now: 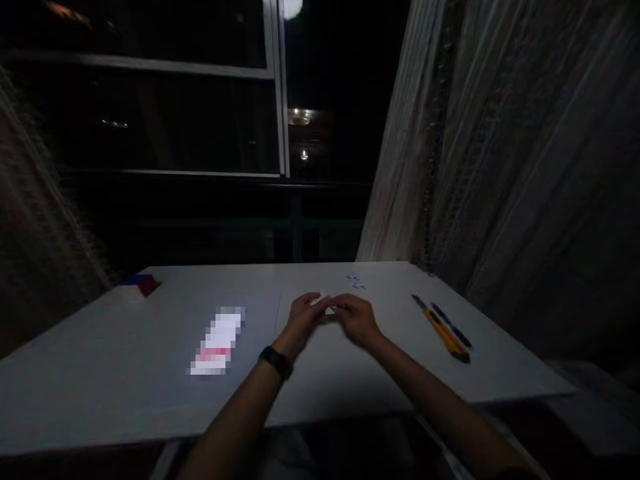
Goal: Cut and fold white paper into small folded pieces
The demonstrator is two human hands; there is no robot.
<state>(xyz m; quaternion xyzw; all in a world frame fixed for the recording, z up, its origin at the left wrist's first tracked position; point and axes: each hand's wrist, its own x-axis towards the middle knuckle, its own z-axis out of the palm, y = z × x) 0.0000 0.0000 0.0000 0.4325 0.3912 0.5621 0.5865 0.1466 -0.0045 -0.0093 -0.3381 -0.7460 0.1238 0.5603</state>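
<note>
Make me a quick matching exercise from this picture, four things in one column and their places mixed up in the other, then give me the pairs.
Things
1. Cutter
2. Wristband
3. Cube
4. White piece

Places
A. At the far left of the table
B. Between the left hand and right hand
C. Beside the pen
D. On the left arm

Pairs: 1-C, 2-D, 3-A, 4-B

With the clock centred on the hands, a small piece (330,311) is held between the left hand (301,318) and right hand (358,319) over the counter (85,373). Small scraps (359,287) are laid at one o'clock, a screen (218,341) at eight to nine, a cube (137,287) at ten. A cutter (442,331) is placed at four, flanked outwardly by a pen (451,325). The counter is backed by a window (170,120).
</note>
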